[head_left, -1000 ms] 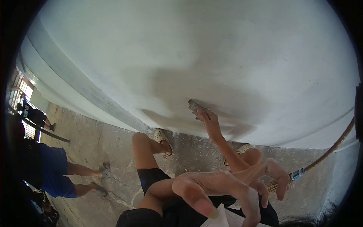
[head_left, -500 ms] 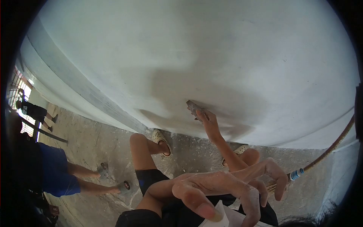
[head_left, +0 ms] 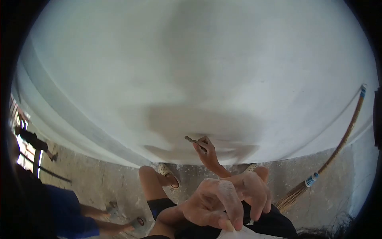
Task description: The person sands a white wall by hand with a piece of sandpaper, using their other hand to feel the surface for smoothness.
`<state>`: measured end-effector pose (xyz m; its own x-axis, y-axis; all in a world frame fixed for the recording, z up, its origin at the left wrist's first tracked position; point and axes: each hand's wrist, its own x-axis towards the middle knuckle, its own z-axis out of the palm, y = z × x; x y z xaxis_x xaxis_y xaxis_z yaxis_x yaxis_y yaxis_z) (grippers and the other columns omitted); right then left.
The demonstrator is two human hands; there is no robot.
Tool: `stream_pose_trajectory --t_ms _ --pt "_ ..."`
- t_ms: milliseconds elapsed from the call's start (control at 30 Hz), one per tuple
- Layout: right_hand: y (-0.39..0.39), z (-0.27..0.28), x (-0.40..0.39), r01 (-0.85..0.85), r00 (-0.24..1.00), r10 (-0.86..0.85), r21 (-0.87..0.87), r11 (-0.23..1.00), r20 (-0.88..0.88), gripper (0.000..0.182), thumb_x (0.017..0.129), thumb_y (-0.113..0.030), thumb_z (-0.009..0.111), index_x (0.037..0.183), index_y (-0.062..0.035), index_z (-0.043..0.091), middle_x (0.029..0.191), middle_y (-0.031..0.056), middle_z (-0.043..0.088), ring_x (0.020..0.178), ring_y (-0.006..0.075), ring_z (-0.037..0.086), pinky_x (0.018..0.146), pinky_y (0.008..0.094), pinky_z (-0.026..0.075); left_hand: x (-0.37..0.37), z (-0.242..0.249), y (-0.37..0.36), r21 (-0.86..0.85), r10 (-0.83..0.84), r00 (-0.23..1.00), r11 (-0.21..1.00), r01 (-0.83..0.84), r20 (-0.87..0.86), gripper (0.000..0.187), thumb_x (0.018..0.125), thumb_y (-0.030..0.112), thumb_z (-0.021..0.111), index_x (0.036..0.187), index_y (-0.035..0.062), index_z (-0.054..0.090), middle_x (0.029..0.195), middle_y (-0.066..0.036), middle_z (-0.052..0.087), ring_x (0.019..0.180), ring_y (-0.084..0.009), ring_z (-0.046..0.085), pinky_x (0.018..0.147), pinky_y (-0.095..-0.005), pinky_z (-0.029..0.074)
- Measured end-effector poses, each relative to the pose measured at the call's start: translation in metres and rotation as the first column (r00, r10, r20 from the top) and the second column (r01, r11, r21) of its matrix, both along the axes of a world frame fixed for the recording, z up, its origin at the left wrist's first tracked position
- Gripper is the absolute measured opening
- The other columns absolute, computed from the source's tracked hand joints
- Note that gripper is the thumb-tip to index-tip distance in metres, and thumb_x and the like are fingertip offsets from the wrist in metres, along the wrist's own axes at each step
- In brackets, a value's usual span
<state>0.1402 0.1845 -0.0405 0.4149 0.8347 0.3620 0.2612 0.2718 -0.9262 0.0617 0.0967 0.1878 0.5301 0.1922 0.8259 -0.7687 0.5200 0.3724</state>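
My right hand (head_left: 207, 153) is closed on a thin grey folded piece (head_left: 190, 139), held against or very near the low part of the white wall (head_left: 238, 79). Much closer to the camera, my left hand (head_left: 223, 201) hangs over my lap, its fingers curled and its thumb tip against the index finger. White material (head_left: 242, 234) shows just below those fingertips; whether they grip it is hidden. My right forearm passes partly behind the left hand.
A straw broom (head_left: 296, 195) leans against the wall at the right. Cream clogs (head_left: 166, 171) are on my feet on the grey floor (head_left: 91, 175). Another person's legs, in blue shorts (head_left: 71, 211), are at the lower left; a farther person (head_left: 34, 139) stands behind.
My left hand has drawn its spread fingers inward and its thumb and index together. The right hand with the grey piece shows lower in view and has turned. More of the broom shows.
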Motion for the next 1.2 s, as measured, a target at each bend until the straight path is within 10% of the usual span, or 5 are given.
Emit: stream_pose_trajectory --t_ms 267,567,800,867,1200 --pt "-0.009 0.134 0.034 0.233 0.871 -0.422 0.548 0.803 0.25 0.019 0.09 0.003 0.07 0.108 0.0063 0.069 0.101 0.0131 0.063 0.084 0.0231 0.06 0.075 0.0374 0.05 0.013 0.035 0.027 0.288 -0.693 0.706 0.712 0.64 0.146 0.081 0.09 0.075 0.046 0.136 0.0105 0.061 0.16 -0.026 0.025 0.13 -0.0339 0.052 0.099 -0.0628 0.043" --pt "-0.004 0.278 0.066 0.096 0.251 -0.758 0.764 0.638 0.602 0.042 0.089 0.001 0.065 0.13 0.0068 0.059 0.138 0.0232 0.055 0.125 0.0409 0.056 0.102 0.0487 0.049 -0.084 0.106 0.046 0.21 0.258 0.965 0.947 -0.244 -0.039 0.064 0.1 0.048 0.056 0.142 0.0045 0.036 0.115 -0.023 0.059 0.102 -0.0356 0.059 0.086 -0.054 0.049" --pt "0.013 0.268 0.045 0.271 0.056 -0.643 0.608 0.746 0.764 0.07 0.095 -0.034 0.065 0.146 0.0074 0.041 0.154 0.0273 0.037 0.141 0.0448 0.037 0.113 0.0576 0.036 -0.129 0.152 0.152 0.631 0.962 0.248 0.12 -0.766 0.118 0.05 0.098 0.034 0.062 0.134 0.0015 0.05 0.127 -0.018 0.061 0.114 -0.0321 0.062 0.091 -0.0431 0.048" --pt "0.014 0.302 0.047 0.275 0.032 -0.656 0.624 0.731 0.754 0.073 0.095 -0.036 0.064 0.147 0.0082 0.039 0.155 0.028 0.036 0.142 0.0458 0.035 0.114 0.0578 0.034 -0.139 0.163 0.179 0.658 0.89 -0.05 -0.371 -0.656 0.453 0.036 0.098 0.017 0.063 0.13 0.004 0.054 0.129 -0.015 0.061 0.118 -0.0302 0.06 0.093 -0.0416 0.048" --pt "0.015 0.375 0.03 0.278 0.028 -0.702 0.669 0.689 0.712 0.082 0.095 -0.046 0.062 0.148 0.01 0.035 0.155 0.0297 0.034 0.142 0.0482 0.034 0.116 0.0571 0.03 -0.211 0.242 0.332 0.098 0.219 -0.59 -0.968 -0.231 0.777 0.042 0.094 0.009 0.065 0.135 0.0079 0.054 0.144 -0.014 0.048 0.138 -0.0334 0.043 0.112 -0.0508 0.034"
